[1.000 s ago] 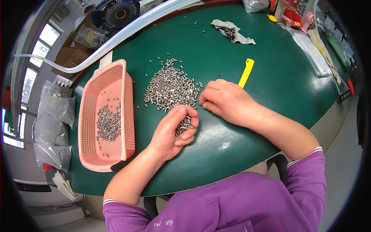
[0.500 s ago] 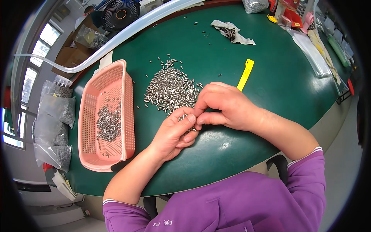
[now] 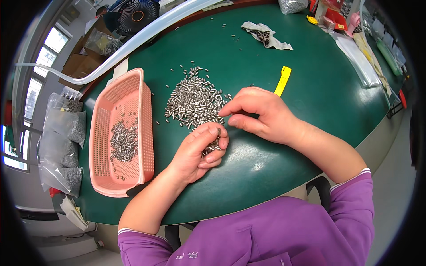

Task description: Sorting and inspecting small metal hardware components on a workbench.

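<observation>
My left hand is curled palm up around a small handful of bullet-shaped metal pieces, one standing upright by the thumb tip. Beyond it lies a heap of the same shiny silver pieces on the green table. At the heap's near right edge is my right hand, its thumb and index finger a little apart with nothing visible between them. Its other fingers are bent and partly hidden. A pink perforated plastic basket to the left holds a smaller pile of metal pieces.
A yellow flat tool lies beyond my right hand. Farther back is a crumpled white cloth or paper with dark pieces. Filled plastic bags stand left of the basket. A clear tube arches over the table's back left, near a black fan.
My right hand has drawn away from the left fingertips, and its thumb and index finger have parted. The left hand has turned slightly, showing more of the metal pieces in it.
</observation>
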Available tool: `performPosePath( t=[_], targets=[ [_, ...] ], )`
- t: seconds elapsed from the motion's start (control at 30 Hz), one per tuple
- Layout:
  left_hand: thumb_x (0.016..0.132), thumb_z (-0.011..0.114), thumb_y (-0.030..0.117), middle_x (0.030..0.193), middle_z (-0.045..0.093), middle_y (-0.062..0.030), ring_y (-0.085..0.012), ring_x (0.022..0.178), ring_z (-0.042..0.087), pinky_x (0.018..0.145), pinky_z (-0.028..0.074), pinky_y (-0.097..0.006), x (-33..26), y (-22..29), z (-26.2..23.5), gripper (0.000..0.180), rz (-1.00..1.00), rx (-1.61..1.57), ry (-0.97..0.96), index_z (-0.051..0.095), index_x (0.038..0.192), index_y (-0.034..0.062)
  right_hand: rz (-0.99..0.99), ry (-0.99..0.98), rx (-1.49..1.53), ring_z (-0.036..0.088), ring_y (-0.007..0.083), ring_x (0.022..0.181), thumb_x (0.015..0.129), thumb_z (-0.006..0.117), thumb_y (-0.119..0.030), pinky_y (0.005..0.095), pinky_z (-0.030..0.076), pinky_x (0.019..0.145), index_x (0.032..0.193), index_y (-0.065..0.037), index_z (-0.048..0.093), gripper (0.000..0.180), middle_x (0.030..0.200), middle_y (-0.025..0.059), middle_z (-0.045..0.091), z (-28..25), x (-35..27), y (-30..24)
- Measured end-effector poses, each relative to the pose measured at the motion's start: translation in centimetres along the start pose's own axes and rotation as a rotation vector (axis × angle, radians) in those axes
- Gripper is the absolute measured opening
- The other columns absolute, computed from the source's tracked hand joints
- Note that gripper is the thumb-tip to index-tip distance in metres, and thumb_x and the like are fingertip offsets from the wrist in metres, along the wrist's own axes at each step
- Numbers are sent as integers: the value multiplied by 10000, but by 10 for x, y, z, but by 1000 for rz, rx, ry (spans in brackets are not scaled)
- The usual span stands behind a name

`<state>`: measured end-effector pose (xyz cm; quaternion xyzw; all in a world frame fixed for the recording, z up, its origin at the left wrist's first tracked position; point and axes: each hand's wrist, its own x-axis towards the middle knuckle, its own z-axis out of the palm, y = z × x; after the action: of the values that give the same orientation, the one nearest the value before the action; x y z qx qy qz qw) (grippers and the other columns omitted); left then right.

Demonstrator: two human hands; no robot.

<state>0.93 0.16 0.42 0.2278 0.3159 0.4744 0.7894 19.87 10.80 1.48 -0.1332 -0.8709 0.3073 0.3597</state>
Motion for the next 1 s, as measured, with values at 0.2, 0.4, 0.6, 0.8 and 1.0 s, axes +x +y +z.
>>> performPosePath(
  t=[0.2, 0.4, 0.6, 0.8, 1.0],
  targets=[
    [994, 445, 232, 821, 522, -64, -55, 506, 363, 381, 230, -164, 0, 2, 2, 194, 9, -26, 13, 520, 977, 54, 24, -21, -45, 606, 233, 823, 802, 685, -97, 344, 484, 735, 987, -84, 674, 186, 863, 59, 639, -1, 1, 0],
    [1003, 412, 258, 822, 518, -69, -63, 514, 365, 380, 234, -169, 2, 4, -1, 235, 15, -58, -12, 520, 989, 49, 13, -28, -69, 606, 239, 822, 806, 684, -108, 354, 481, 747, 981, -89, 672, 177, 861, 60, 638, -1, 2, 6],
    [1010, 404, 283, 866, 506, -66, -67, 533, 359, 386, 242, -162, -1, 1, -3, 253, 23, -102, -21, 519, 1060, 64, 32, -32, -82, 603, 242, 809, 820, 678, -145, 354, 480, 742, 966, -115, 674, 148, 829, 54, 626, -3, -1, 3],
    [1014, 399, 359, 857, 500, -36, -49, 530, 352, 376, 242, -152, -9, 8, -3, 292, 98, -189, 95, 531, 1030, 98, -13, 16, -99, 605, 248, 816, 838, 666, -170, 366, 488, 733, 945, -123, 673, 117, 825, 49, 625, -3, -4, 4],
    [994, 467, 329, 821, 475, -20, -40, 526, 356, 371, 233, -145, -29, 36, 25, 249, 249, -227, 256, 528, 1023, 90, -30, 35, -90, 608, 253, 849, 849, 654, -186, 371, 490, 763, 950, -124, 674, 119, 849, 50, 633, -4, -6, 11]
  ],
)
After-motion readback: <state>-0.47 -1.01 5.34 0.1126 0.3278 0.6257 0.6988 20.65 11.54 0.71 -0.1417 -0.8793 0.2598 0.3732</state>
